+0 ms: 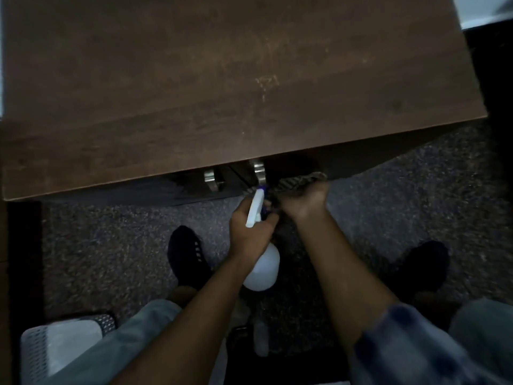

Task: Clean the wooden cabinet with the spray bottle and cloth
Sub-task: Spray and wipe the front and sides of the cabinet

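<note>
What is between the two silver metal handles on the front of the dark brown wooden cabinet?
In the head view, only the dark seam where the two doors meet lies between the left silver metal handle and the right silver metal handle of the dark brown wooden cabinet.

You're standing in a dim carpeted room of what looks like a home. A dark wooden cabinet (236, 87) with metal door handles (258, 169) fills the far side, speckled carpet (119, 240) lies underfoot, and a mesh basket (63, 345) sits on the floor at near left.
</note>
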`<state>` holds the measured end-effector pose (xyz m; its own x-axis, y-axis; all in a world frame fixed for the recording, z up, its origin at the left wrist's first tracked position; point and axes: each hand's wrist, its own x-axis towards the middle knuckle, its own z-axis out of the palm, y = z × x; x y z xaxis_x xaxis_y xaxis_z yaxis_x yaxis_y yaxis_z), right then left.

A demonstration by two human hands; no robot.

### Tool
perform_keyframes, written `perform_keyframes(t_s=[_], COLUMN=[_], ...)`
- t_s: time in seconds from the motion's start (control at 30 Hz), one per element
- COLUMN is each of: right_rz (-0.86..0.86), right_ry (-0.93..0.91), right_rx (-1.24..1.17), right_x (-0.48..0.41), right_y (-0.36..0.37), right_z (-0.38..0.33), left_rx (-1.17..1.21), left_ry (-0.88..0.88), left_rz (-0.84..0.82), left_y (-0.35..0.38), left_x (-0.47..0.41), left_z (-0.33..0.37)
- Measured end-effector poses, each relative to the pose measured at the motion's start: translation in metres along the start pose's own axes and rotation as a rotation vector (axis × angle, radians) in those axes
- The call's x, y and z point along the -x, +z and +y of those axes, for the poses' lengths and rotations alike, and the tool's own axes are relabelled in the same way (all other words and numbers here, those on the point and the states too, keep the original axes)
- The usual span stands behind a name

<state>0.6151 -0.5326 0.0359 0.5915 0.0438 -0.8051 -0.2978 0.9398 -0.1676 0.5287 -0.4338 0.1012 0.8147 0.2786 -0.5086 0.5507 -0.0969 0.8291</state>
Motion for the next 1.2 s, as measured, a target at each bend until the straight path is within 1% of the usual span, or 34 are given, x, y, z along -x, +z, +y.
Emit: perform_keyframes(t_s=[0.13, 0.17, 0.2, 0.23, 0.27, 0.3, 0.33, 0.4, 0.47, 0.6, 0.63, 0.73, 0.8, 0.87, 0.93, 1.0, 1.07, 1.2], right_rz=[0.016, -0.002, 0.021, 0.008, -0.003, -0.013, -0.052, -0.021, 0.028, 0.122, 0.119, 0.015, -0.003, 0.043, 0.075, 0.068, 0.048, 0.007], right_ry=[-0.123, -0.111, -0.085, -0.044, 0.007, 0.024, -0.01, -0.131, -0.155, -0.084, -0.062, 0.0, -0.03, -0.091, -0.085, -0.023, 0.031, -0.055], right_rx=[-0.062, -0.06, -0.019, -0.011, -0.02, -0.018, -0.042, 0.01, -0.022, -0.042, -0.029, 0.001, -0.055, -0.071, -0.018, 0.022, 0.016, -0.079], right_x=[-0.014, -0.014, -0.014, -0.006, 0.002, 0.007, 0.012, 0.005, -0.003, -0.001, 0.003, 0.008, 0.004, 0.0, 0.002, 0.002, 0.001, -0.014], right_y=[0.013, 0.011, 0.008, 0.012, 0.01, 0.002, -0.003, -0.011, -0.003, 0.012, 0.012, 0.004, 0.002, 0.007, 0.014, 0.01, 0.003, 0.0], right_z=[-0.007, -0.001, 0.004, 0.007, 0.007, 0.007, 0.005, -0.011, -0.021, -0.006, -0.002, -0.006, -0.01, -0.009, 0.004, 0.018, 0.019, 0.009], left_rx=[-0.07, -0.066, -0.076, -0.063, -0.055, -0.079, -0.084, -0.064, -0.03, -0.017, -0.021, -0.038, -0.079, -0.103, -0.078, -0.042, -0.02, -0.016], left_ry=[0.067, 0.112, 0.141, 0.164, 0.176, 0.169, 0.165, 0.152, 0.158, 0.16, 0.151, 0.126, 0.124, 0.117, 0.1, 0.08, 0.073, 0.072], left_rz=[-0.005, 0.01, 0.055, 0.086, 0.065, 0.036, -0.003, -0.048, -0.051, -0.04, -0.032, -0.01, -0.013, -0.004, 0.006, 0.029, 0.059, 0.048], left_y=[-0.009, -0.008, -0.006, -0.006, -0.006, -0.005, -0.002, -0.001, 0.003, 0.012, 0.011, 0.004, 0.001, 0.001, 0.002, 0.001, -0.004, -0.012], left_x=[-0.003, -0.003, -0.006, -0.006, -0.004, -0.001, 0.002, 0.006, 0.006, 0.006, 0.005, 0.003, 0.002, 0.0, -0.002, -0.003, -0.003, 0.0], left_z=[-0.003, -0.009, -0.01, -0.002, -0.005, -0.016, -0.023, -0.021, -0.013, -0.005, -0.004, -0.007, -0.011, -0.013, -0.009, -0.008, -0.013, -0.025])
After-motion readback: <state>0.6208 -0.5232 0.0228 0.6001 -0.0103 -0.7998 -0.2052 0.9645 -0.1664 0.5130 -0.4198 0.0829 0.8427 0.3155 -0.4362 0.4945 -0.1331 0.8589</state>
